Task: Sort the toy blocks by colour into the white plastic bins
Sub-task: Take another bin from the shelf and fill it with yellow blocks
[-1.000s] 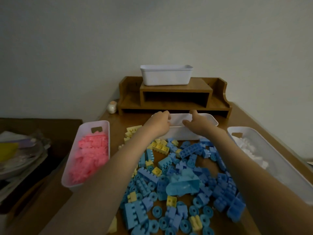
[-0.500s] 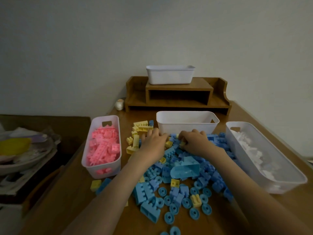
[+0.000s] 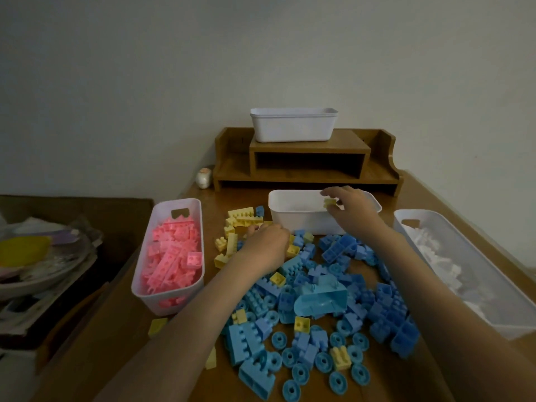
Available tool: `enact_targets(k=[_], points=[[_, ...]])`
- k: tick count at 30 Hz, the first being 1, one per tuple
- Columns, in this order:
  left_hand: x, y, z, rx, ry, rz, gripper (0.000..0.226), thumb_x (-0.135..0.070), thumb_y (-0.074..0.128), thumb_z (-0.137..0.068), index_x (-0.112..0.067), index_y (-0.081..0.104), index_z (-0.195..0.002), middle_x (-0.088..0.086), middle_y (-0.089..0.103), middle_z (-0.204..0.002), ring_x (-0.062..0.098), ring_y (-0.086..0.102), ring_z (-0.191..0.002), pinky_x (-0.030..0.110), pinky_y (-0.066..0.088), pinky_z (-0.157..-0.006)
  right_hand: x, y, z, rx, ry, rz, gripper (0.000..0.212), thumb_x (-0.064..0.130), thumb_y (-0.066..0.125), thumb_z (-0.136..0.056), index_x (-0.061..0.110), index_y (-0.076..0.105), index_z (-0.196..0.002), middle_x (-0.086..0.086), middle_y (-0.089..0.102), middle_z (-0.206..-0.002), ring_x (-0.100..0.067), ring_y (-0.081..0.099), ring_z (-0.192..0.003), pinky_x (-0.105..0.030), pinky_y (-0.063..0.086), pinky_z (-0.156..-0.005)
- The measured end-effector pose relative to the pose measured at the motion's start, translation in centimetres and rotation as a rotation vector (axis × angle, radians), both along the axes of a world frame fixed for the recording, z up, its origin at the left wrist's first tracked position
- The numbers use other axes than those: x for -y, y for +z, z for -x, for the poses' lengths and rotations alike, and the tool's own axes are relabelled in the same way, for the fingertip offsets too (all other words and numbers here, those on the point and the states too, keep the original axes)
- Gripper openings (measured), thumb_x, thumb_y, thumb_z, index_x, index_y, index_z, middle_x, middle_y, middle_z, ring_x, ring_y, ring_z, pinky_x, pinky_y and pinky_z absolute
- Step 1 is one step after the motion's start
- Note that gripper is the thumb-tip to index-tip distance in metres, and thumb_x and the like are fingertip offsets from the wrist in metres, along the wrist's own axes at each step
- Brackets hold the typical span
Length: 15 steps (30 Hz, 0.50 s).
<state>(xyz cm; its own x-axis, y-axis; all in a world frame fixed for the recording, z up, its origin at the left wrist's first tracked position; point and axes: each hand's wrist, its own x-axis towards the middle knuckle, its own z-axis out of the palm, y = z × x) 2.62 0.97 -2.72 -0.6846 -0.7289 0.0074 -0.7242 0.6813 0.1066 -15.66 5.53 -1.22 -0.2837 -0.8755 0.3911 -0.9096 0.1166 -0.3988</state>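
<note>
A heap of blue blocks [image 3: 333, 291] with scattered yellow blocks [image 3: 242, 217] covers the middle of the wooden table. My right hand [image 3: 352, 210] is raised over the white bin [image 3: 293, 219] behind the heap and pinches a small yellow block [image 3: 329, 202] above it. My left hand [image 3: 265, 246] lies palm down on the blocks at the heap's far left, among the yellow ones; its fingertips are hidden. A bin of pink blocks [image 3: 171, 253] stands on the left. A bin of white blocks [image 3: 464, 268] stands on the right.
A wooden desk shelf [image 3: 307, 161] at the back carries another white bin [image 3: 293, 124]. A small white figurine [image 3: 203, 178] stands beside it. Left of the table lies a cluttered pile with plates [image 3: 37, 256]. Blue wheels [image 3: 319, 364] lie near the front edge.
My right hand rose from the heap to over the middle bin with a yellow block. My left hand stayed on the pile's left side.
</note>
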Motion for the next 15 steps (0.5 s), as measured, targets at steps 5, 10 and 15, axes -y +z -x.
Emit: enact_targets(k=[5,10,15], points=[[0.0,-0.3,0.3,-0.082,-0.064,0.028,0.008,-0.011,0.053,-0.094,-0.017,0.050,-0.099,0.003,0.048,-0.103,0.024,0.050,-0.095,0.035,0.041,-0.080,-0.5,-0.4,-1.8,0.022,0.251,0.038,0.028,0.001,0.048,-0.091,0.019,0.065,-0.106,-0.001,0.059,-0.104,-0.016,0.050,-0.091,-0.025,0.038,-0.080],[-0.2,-0.5,0.6,-0.128,-0.086,-0.001,0.019,-0.006,0.052,-0.093,-0.016,0.036,-0.092,0.007,0.046,-0.101,0.023,0.050,-0.079,0.031,0.039,-0.059,-0.5,-2.3,-2.9,-0.169,0.171,-0.317,0.031,0.012,0.045,-0.095,0.017,0.056,-0.124,-0.008,0.056,-0.122,-0.025,0.051,-0.113,-0.033,0.042,-0.093],[0.0,-0.5,0.2,-0.211,-0.084,-0.105,0.023,-0.011,0.057,-0.091,-0.015,0.044,-0.110,0.005,0.050,-0.117,0.021,0.053,-0.100,0.030,0.046,-0.073,-0.9,-2.9,-2.9,-0.207,0.081,-0.327,0.039,0.007,0.046,-0.091,0.015,0.050,-0.128,-0.010,0.050,-0.124,-0.028,0.044,-0.116,-0.035,0.039,-0.096]])
